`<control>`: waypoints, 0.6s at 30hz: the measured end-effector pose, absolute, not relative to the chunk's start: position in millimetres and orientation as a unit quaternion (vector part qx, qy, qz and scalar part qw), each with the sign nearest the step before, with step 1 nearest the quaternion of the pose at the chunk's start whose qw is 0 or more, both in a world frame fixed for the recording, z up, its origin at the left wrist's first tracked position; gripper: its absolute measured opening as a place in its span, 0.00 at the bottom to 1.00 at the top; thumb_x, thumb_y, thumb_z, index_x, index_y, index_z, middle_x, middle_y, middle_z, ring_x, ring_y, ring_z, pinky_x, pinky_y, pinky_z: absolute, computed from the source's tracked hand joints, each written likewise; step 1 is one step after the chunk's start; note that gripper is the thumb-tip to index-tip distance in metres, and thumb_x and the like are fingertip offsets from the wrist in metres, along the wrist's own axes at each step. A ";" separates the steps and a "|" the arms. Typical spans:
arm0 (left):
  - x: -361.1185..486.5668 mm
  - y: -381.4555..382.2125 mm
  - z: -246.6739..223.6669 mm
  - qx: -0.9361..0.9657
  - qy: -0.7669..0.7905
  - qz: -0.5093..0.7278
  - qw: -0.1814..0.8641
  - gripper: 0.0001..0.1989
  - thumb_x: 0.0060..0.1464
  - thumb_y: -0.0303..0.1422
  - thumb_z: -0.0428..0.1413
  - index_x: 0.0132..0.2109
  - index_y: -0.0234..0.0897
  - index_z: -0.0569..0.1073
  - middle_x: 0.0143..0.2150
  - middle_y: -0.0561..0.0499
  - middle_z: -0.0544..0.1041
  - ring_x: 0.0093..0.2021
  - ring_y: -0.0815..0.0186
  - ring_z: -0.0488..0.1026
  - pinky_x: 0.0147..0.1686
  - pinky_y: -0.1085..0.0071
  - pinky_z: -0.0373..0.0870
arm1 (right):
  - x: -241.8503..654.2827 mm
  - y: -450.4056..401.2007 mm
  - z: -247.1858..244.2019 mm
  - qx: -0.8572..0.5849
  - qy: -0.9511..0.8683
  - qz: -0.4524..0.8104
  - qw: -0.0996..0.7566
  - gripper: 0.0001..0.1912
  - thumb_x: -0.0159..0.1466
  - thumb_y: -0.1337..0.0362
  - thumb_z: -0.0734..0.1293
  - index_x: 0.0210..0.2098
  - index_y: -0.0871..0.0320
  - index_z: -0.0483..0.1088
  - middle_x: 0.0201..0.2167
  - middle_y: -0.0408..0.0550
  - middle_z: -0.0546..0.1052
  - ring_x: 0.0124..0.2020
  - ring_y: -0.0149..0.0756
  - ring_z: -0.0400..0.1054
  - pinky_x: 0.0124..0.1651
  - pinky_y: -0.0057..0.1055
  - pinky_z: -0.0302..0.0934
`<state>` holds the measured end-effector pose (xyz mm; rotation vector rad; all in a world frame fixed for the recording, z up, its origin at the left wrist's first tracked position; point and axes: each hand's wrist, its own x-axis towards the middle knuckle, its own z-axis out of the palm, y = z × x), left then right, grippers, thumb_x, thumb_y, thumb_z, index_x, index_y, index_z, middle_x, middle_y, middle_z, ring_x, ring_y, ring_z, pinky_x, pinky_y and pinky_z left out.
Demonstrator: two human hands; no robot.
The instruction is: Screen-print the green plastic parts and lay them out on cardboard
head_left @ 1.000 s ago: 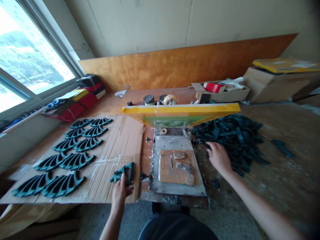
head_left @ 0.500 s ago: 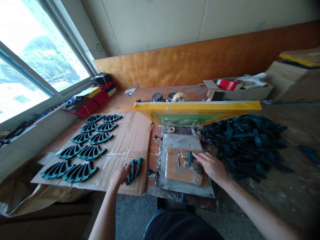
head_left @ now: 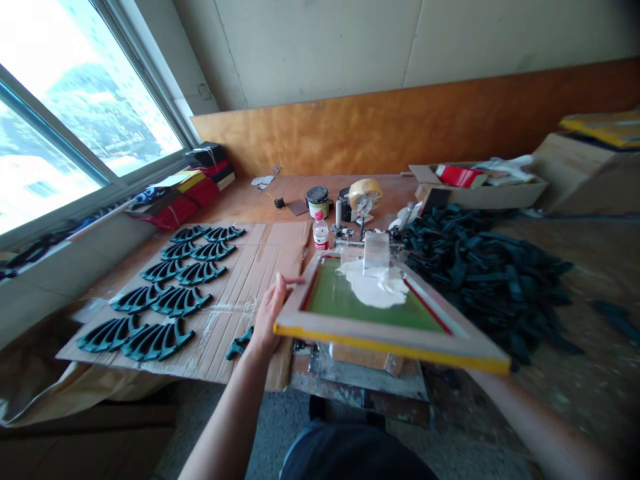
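A screen printing frame (head_left: 380,340) with yellow tape along its front edge slopes toward me above a wooden jig board (head_left: 360,357). Its green mesh (head_left: 323,290) carries a puddle of white ink (head_left: 375,287), with a pale flat block (head_left: 376,250) at the back. My left hand (head_left: 271,310) is at the frame's left side, its thumb over the rim. My right forearm reaches the front right corner, where the frame hides my right hand. Beside my left wrist, a dark green ribbed piece (head_left: 239,343) lies on cardboard (head_left: 265,247), partly covered.
Several dark green fan-shaped pieces (head_left: 183,301) lie in rows on the left. A heap of dark green parts (head_left: 480,280) spreads to the right. Behind the frame stand a bottle (head_left: 321,233), an ink tin (head_left: 318,200) and a tape roll (head_left: 365,193). An open carton (head_left: 490,193) sits farther back.
The frame has swung down from upright toward me, covering most of the jig. My left hand has left the ribbed piece for the frame's side. My right hand has passed out of sight.
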<state>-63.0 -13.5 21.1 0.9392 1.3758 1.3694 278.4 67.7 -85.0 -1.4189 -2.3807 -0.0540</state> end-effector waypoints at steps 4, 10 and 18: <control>-67.7 -48.9 -57.3 0.337 0.603 0.478 0.542 0.34 0.47 0.50 0.60 0.56 0.34 0.70 0.30 0.51 0.77 0.28 0.66 0.72 0.28 0.74 0.67 | 271.2 102.8 -53.2 -0.518 -0.809 0.003 0.277 0.21 0.66 0.58 0.60 0.54 0.64 0.67 0.46 0.57 0.73 0.39 0.40 0.71 0.42 0.33 0.67; -60.1 -46.7 -115.5 0.327 0.669 0.438 0.504 0.33 0.47 0.46 0.60 0.59 0.38 0.68 0.29 0.51 0.77 0.30 0.64 0.73 0.29 0.73 0.68 | 202.1 99.9 -48.8 -0.478 -0.869 0.052 0.120 0.11 0.59 0.65 0.68 0.42 0.58 0.68 0.37 0.51 0.73 0.41 0.43 0.68 0.42 0.34 0.63; -62.5 -47.0 -114.6 0.324 0.686 0.424 0.495 0.29 0.47 0.44 0.60 0.56 0.39 0.72 0.30 0.50 0.78 0.32 0.61 0.75 0.31 0.72 0.69 | 224.4 39.0 -53.8 -0.250 -0.959 0.109 0.073 0.11 0.60 0.76 0.58 0.32 0.57 0.69 0.31 0.48 0.73 0.37 0.38 0.65 0.38 0.31 0.58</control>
